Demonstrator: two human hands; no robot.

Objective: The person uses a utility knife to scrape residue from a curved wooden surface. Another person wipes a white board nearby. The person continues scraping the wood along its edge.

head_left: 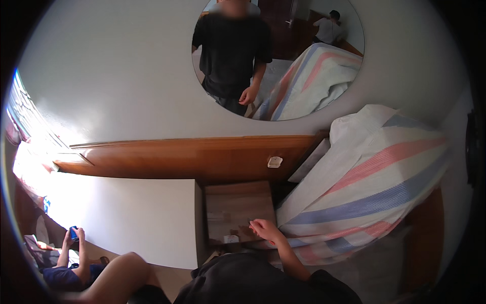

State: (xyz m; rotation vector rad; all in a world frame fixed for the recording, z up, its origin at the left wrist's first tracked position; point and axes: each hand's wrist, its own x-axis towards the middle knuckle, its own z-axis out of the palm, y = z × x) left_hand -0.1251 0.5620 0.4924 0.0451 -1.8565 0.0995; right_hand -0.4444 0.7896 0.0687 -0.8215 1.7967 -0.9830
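My right hand (264, 230) is above the wooden top of a low brown cabinet (239, 197), with its fingers curled. A small dark tip shows at the fingertips and a red bit below the palm, so it seems to grip a small slim object, too small to name. A small white item with printing (231, 238) lies near the cabinet's front edge. Only my bent left arm (127, 262) shows at the lower left; my left hand is out of view. Right of my hand bulges a striped woven plastic sheet (353, 205) in white, red and blue, draped over something large.
A large white flat-topped piece (144, 216) adjoins the cabinet. Brown wood panelling (182, 159) with a white wall plate (275, 162) runs behind. A round mirror (279, 76) reflects me and another person. At lower left, someone's hands hold a blue object (73, 233).
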